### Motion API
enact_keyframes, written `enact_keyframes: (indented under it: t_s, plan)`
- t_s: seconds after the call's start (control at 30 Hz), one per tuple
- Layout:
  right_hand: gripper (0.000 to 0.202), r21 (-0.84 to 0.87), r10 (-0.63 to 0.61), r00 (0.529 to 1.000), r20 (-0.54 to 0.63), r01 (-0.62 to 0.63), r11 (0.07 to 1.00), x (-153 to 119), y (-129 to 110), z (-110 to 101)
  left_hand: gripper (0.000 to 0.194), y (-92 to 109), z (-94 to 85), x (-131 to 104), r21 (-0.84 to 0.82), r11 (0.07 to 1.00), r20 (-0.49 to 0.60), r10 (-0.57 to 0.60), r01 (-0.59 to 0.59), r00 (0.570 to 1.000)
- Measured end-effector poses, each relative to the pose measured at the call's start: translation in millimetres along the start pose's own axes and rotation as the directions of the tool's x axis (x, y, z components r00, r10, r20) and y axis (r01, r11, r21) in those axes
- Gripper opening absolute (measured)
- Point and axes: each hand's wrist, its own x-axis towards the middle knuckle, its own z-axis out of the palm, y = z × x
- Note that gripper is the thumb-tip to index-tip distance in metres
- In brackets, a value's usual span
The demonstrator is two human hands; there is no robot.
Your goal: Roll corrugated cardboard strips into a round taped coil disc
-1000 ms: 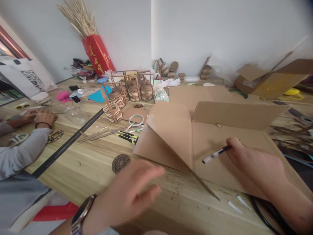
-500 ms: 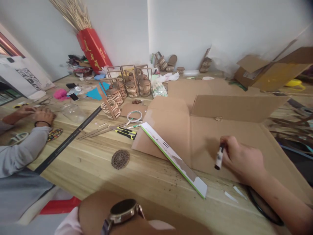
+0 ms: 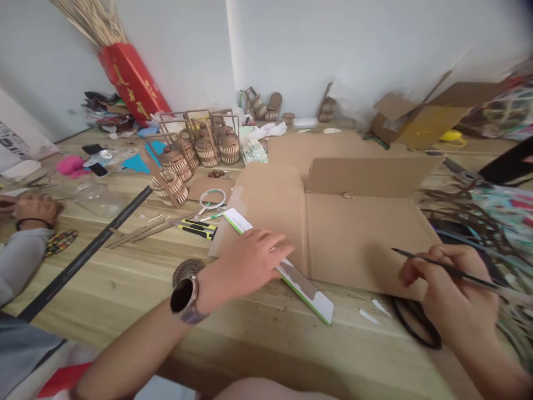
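Note:
My left hand (image 3: 252, 261), with a watch (image 3: 184, 297) on its wrist, reaches over a long white strip with a green edge (image 3: 310, 291). Its fingers are stretched out; whether they touch the strip I cannot tell. The strip lies slantwise, its upper end on a flattened cardboard sheet (image 3: 353, 239) and its lower end on the wooden table. Above the right side of the cardboard, my right hand (image 3: 453, 294) is closed on a thin dark pencil-like stick (image 3: 445, 266), its pointed end to the left. A round woven coaster (image 3: 187, 270) is partly hidden behind my left wrist.
Black-and-yellow cutters (image 3: 197, 228), a white hoop (image 3: 212, 199) and small lidded baskets (image 3: 208, 147) stand or lie at the left. A co-worker's hand (image 3: 37, 210) works at the far left. An open cardboard box (image 3: 425, 119) and brown strips (image 3: 453, 205) are at the right.
My left hand has come up from the lower edge to the white strip. My right hand shows a thin dark stick; the short black-and-white object in it before is not visible. The view has turned right.

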Motion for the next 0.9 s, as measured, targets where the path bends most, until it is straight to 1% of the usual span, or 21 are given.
enact_keyframes:
  t_s: [0.03,0.07,0.1,0.13,0.17,0.2,0.3,0.33,0.37,0.43,0.5,0.53,0.57,0.6,0.67,0.77,0.83,0.9]
  plan:
    - [0.009,-0.006,0.046,0.998,-0.043,-0.047,0.999,0.0,3.9,-9.8,0.033,-4.8,-5.7,7.8,0.138,0.99,0.086,0.022,-0.033,0.996]
    - [0.013,-0.044,0.093,0.993,-0.079,-0.096,0.994,0.8,10.2,-20.2,0.037,-10.8,-8.6,14.1,0.238,0.97,0.164,0.008,-0.047,0.986]
    - [0.02,-0.098,0.148,0.984,-0.099,-0.158,0.983,2.2,18.8,-31.1,0.04,-17.3,-8.7,18.8,0.259,0.964,0.189,0.001,-0.05,0.982]
    - [0.028,-0.179,0.175,0.978,-0.11,-0.193,0.965,3.9,29.0,-42.1,0.038,-23.3,-6.7,21.7,0.263,0.963,0.203,0.008,-0.062,0.979]
    - [0.034,-0.314,0.199,0.977,-0.081,-0.214,0.925,5.6,40.0,-52.6,0.034,-28.2,-3.4,23.1,0.263,0.962,0.213,0.019,-0.076,0.977]
    - [0.036,-0.368,0.234,0.969,-0.078,-0.246,0.897,6.7,51.0,-62.0,0.03,-31.7,0.4,23.2,0.26,0.961,0.217,0.032,-0.09,0.976]
    - [0.037,-0.432,0.315,0.948,-0.037,-0.3,0.851,5.4,76.2,-80.2,0.013,-33.3,8.2,19.7,0.255,0.956,0.231,0.085,-0.145,0.969]
    - [0.037,-0.436,0.33,0.944,-0.024,-0.307,0.846,3.4,80.9,-82.6,0.012,-31.7,8.8,18.7,0.257,0.952,0.237,0.105,-0.167,0.966]
    - [0.037,-0.438,0.34,0.94,-0.015,-0.311,0.843,0.9,84.0,-83.5,0.015,-29.3,8.5,18.5,0.259,0.948,0.242,0.124,-0.187,0.962]
    - [0.039,-0.436,0.35,0.937,-0.01,-0.319,0.842,-4.2,87.2,-82.8,0.026,-22.8,6.8,22.2,0.238,0.953,0.222,0.133,-0.186,0.966]
    - [0.04,-0.431,0.355,0.935,-0.017,-0.327,0.841,-8.1,89.0,-81.2,0.032,-13.7,6.1,33.5,0.167,0.98,0.148,0.082,-0.107,0.985]
    - [0.04,-0.427,0.356,0.934,-0.018,-0.329,0.842,-9.3,89.8,-80.6,0.031,-7.8,7.0,42.3,0.099,0.994,0.097,0.027,-0.037,0.995]
    - [0.039,-0.42,0.355,0.935,-0.016,-0.328,0.846,-10.1,90.5,-80.3,0.031,-1.1,8.9,53.1,0.075,0.997,0.065,-0.004,-0.001,0.998]
    - [0.039,-0.411,0.352,0.936,-0.011,-0.326,0.851,-10.6,90.9,-80.3,0.033,6.5,11.9,65.5,0.062,0.998,0.048,-0.009,0.006,0.999]
    - [0.037,-0.393,0.347,0.938,-0.007,-0.321,0.862,-11.0,90.5,-81.3,0.038,23.2,21.2,93.2,0.023,0.999,0.046,0.029,-0.03,0.999]
    - [0.035,-0.37,0.342,0.939,-0.027,-0.327,0.87,-12.3,86.8,-85.0,0.035,47.7,41.1,133.4,-0.032,0.99,0.065,0.141,-0.139,0.988]
    - [0.035,-0.359,0.336,0.94,-0.061,-0.334,0.872,-14.7,84.6,-88.0,0.033,59.5,55.3,153.4,-0.042,0.984,0.067,0.175,-0.173,0.982]
    - [0.036,-0.349,0.333,0.938,-0.095,-0.344,0.872,-18.0,84.2,-89.7,0.032,66.1,67.3,165.6,-0.041,0.981,0.05,0.191,-0.189,0.98]
